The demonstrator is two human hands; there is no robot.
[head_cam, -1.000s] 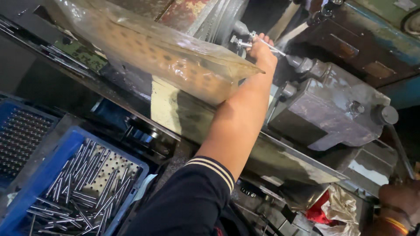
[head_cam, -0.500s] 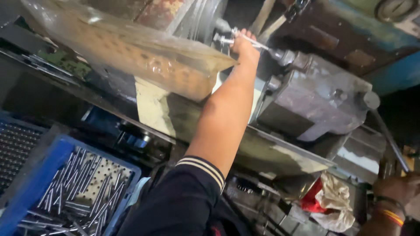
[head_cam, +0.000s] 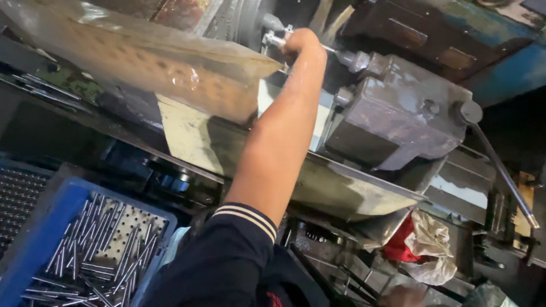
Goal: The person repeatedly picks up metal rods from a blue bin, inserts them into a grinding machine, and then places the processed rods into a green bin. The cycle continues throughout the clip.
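A person's left arm stretches up and away from the camera, nearly straight, the dark sleeve with two pale cuff stripes pushed up to the elbow. The left hand (head_cam: 300, 43) reaches into the top of a grimy metalworking machine (head_cam: 398, 113) and its fingers curl closed around a thin metal rod (head_cam: 274, 40) that sits level between the round chuck (head_cam: 242, 23) on the left and the grey tool block on the right. The forearm looks wet and shiny. A cloudy plastic splash guard (head_cam: 142, 62) slants across the upper left, just beside the hand.

At the bottom edge, a small part of what may be the right hand (head_cam: 401, 297) shows; whether its fingers are open or closed cannot be told.

In the lower left corner a blue plastic crate (head_cam: 40, 227) holds a loose heap of thin metal pins (head_cam: 96, 250). A red and white rag (head_cam: 421, 244) lies under the machine's sloped tray (head_cam: 341, 193). A long lever (head_cam: 500, 170) slants down at the right.
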